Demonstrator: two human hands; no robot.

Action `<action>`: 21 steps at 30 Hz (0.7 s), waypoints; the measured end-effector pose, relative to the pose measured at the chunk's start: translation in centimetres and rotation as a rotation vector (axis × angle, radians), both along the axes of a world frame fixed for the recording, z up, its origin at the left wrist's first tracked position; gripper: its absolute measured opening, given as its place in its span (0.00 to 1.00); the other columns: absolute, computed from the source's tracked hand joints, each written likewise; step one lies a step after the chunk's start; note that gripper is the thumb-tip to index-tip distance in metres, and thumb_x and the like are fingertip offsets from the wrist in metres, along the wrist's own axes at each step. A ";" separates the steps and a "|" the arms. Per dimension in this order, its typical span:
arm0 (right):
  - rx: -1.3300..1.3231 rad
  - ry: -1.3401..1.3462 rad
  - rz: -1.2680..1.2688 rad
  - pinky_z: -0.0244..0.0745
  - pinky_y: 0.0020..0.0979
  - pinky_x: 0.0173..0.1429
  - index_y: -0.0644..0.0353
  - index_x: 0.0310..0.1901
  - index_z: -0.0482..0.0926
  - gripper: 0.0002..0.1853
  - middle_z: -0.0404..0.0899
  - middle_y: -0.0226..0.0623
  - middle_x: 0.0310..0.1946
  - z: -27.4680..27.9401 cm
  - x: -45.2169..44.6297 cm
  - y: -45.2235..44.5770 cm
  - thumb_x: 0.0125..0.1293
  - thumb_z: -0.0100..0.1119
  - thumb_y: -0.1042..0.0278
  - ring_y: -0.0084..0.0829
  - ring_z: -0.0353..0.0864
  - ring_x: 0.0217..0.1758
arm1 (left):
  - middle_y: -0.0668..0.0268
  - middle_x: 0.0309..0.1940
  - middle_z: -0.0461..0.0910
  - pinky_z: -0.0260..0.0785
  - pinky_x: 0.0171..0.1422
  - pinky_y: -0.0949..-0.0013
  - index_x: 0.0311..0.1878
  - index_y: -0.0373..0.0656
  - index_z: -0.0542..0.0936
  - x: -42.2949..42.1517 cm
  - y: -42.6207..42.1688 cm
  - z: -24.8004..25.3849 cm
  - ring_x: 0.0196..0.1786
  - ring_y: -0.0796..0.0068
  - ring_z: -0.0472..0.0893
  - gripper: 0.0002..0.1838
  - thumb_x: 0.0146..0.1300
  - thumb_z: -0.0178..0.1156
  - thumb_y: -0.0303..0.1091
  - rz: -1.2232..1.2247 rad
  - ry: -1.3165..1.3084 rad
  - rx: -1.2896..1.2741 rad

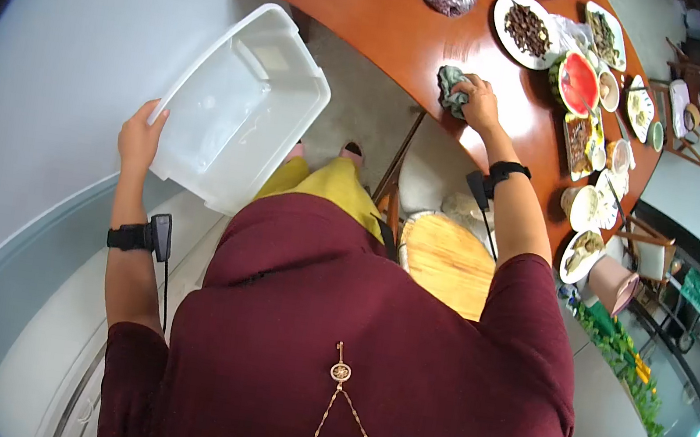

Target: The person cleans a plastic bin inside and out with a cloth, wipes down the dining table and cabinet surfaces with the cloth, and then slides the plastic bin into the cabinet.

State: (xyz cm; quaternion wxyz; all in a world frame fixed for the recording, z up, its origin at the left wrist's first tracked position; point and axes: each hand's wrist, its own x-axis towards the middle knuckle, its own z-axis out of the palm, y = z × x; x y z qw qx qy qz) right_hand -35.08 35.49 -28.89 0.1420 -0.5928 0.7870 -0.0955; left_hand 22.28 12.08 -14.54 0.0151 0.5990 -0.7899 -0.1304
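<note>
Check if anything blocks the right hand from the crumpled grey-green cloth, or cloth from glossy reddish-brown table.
Nothing visible: the right hand is on the cloth, which lies on the table, though its underside is hidden. The nearest round white plate stands apart.

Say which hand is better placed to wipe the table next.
Probably the right hand: it grips the cloth on the table, while the left hand holds the white bin beside the wall.

Bin point(236, 111) is smooth translucent plastic with a slight sheen; rag point(452, 90) is matt crumpled cloth. Tabletop point(376, 23) looks like varnished wood, very glossy. Shirt point(375, 293) matt cloth, pendant point(340, 373) shiny metal, panel point(448, 262) grained wood.
</note>
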 end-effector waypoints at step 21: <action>0.007 -0.177 -0.260 0.69 0.40 0.65 0.51 0.55 0.78 0.28 0.74 0.52 0.54 3.8 -1.5 5.2 0.48 0.57 0.77 0.51 0.75 0.58 | 0.61 0.35 0.84 0.73 0.46 0.58 0.53 0.59 0.81 -1.5 -2.3 -3.9 0.40 0.58 0.83 0.19 0.63 0.58 0.53 0.012 -0.113 0.190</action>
